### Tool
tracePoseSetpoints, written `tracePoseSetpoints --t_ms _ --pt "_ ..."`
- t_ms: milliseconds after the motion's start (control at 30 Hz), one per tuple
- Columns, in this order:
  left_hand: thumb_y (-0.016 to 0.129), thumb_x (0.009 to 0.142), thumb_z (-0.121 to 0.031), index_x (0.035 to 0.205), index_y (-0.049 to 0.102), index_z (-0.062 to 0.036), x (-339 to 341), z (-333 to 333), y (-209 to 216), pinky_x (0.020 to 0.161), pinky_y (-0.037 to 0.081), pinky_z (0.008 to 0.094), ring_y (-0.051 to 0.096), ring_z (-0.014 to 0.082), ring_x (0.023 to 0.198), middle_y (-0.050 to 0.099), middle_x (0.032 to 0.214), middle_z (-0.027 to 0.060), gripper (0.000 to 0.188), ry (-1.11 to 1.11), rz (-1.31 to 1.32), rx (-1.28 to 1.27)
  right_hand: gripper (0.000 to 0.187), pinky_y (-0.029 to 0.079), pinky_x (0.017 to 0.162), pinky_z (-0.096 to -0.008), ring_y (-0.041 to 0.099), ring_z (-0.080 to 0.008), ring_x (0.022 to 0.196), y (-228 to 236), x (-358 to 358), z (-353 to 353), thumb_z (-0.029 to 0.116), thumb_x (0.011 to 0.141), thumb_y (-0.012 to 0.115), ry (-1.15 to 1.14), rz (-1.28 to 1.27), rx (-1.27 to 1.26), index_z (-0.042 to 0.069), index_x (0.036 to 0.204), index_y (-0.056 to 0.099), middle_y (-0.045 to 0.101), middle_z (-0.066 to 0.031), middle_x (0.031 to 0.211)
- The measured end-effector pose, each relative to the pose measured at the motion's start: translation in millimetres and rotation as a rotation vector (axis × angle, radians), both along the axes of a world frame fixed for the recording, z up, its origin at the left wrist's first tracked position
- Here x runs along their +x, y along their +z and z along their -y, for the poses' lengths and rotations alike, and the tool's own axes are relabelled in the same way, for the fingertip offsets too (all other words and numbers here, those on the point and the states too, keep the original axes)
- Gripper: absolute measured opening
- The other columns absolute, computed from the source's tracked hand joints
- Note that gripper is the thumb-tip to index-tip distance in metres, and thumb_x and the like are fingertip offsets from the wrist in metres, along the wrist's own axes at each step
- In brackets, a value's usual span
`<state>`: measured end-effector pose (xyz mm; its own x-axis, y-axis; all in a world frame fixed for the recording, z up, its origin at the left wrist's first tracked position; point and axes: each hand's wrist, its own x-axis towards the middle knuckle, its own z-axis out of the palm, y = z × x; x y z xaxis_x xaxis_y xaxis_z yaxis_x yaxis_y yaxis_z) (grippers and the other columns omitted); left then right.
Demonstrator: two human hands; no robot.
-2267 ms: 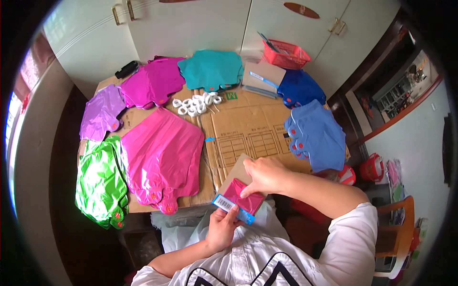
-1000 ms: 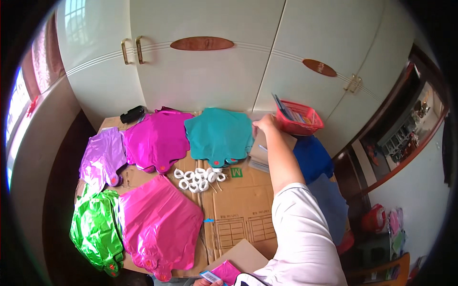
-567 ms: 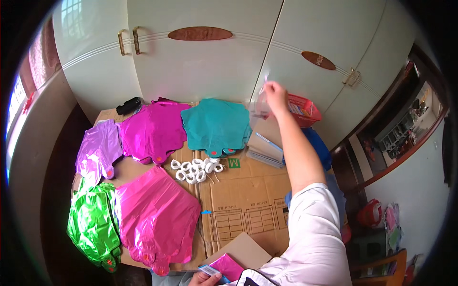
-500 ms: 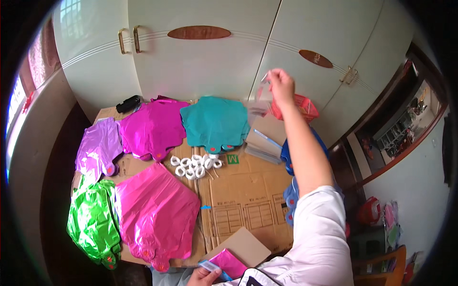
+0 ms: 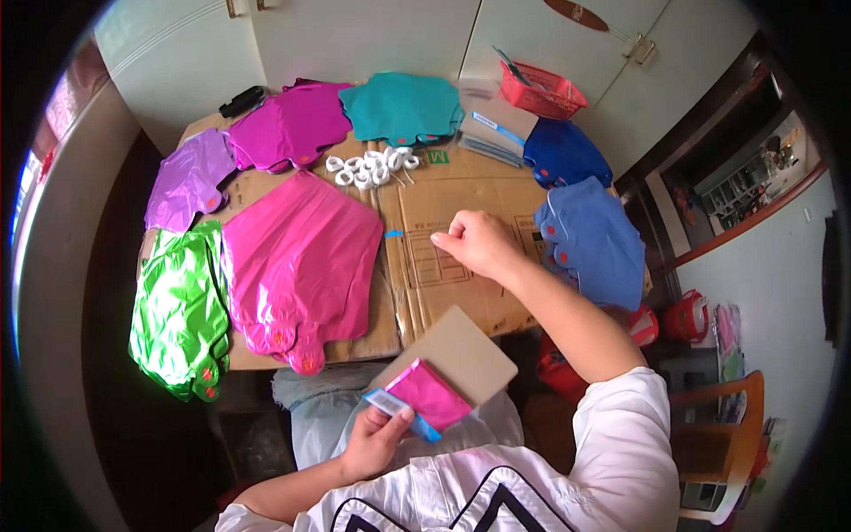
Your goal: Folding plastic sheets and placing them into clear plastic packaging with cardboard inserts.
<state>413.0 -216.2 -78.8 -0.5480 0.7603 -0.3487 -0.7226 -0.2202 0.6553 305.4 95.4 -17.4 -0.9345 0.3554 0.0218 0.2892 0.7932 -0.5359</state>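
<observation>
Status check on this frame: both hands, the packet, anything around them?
Left hand grips pink folded packet on a cardboard sheet. Right hand closed, fingers pinched, above the cardboard-covered table. Pink foil balloon lies alongside.

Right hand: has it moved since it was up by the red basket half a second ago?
Yes. The right hand has come back toward the body, away from the red basket, and is now over the flattened cardboard.

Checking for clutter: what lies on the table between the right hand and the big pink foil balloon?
Head view: only bare flattened cardboard between right hand and pink foil balloon.
</observation>
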Motion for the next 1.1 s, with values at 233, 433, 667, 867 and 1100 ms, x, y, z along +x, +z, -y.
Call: tracePoseSetpoints --t_ms 233,433,667,867,1100 --pt "0.048 0.099 -0.014 0.111 0.058 -0.0113 5.1 -30.8 8.3 0.086 0.052 0.0415 0.065 0.0181 0.095 0.067 0.102 0.0037 0.015 0.218 0.229 0.075 0.035 0.042 0.048 -0.0272 0.053 -0.0088 0.052 24.1 161.5 47.4 0.033 0.089 0.068 -0.108 -0.156 -0.381 0.004 0.071 0.058 0.059 -0.0031 0.059" --pt "0.05 0.099 -0.014 0.111 0.06 -0.0122 18.7 -49.6 3.3 0.087 0.049 0.0378 0.062 0.0133 0.093 0.066 0.104 0.001 0.016 0.231 0.2 0.035 0.033 0.048 0.06 -0.0213 0.057 -0.0052 0.07 -61.7 192.3 146.1 0.024 0.092 0.065 -0.224 -0.32 -1.321 0.005 0.118 0.059 0.062 0.0011 0.088" --pt "0.064 0.092 -0.014 0.112 0.062 -0.0041 15.0 -45.2 -5.1 0.081 0.044 0.0258 0.058 0.0089 0.089 0.065 0.099 0.0 0.022 0.015 -0.035 -0.142 0.017 0.044 0.053 -0.0187 0.054 -0.0008 0.065 -63.8 203.5 139.1 0.023 0.092 0.065 -0.384 -0.351 -1.167 0.009 0.102 0.069 0.065 0.0057 0.082" --pt "0.073 0.08 -0.006 0.108 0.066 0.0008 -62.0 -30.8 82.1 0.086 0.051 0.034 0.065 0.0196 0.095 0.068 0.105 0.0136 0.029 -0.538 -1.101 -0.313 0.012 0.036 0.043 -0.0188 0.05 -0.0028 0.051 -27.3 274.3 57.6 0.016 0.086 0.069 -0.271 -0.233 -1.397 0.009 0.095 0.07 0.065 0.0016 0.075" --pt "0.072 0.075 -0.007 0.094 0.065 -0.0026 -179.6 -116.3 87.0 0.079 0.052 0.0403 0.065 0.03 0.093 0.065 0.103 0.0139 0.021 -0.281 -2.235 -0.009 0.027 0.03 0.035 -0.0217 0.045 -0.0071 0.036 -1.5 243.0 31.7 0.013 0.079 0.074 -0.033 0.199 -1.45 0.005 0.057 0.059 0.055 -0.0018 0.049"
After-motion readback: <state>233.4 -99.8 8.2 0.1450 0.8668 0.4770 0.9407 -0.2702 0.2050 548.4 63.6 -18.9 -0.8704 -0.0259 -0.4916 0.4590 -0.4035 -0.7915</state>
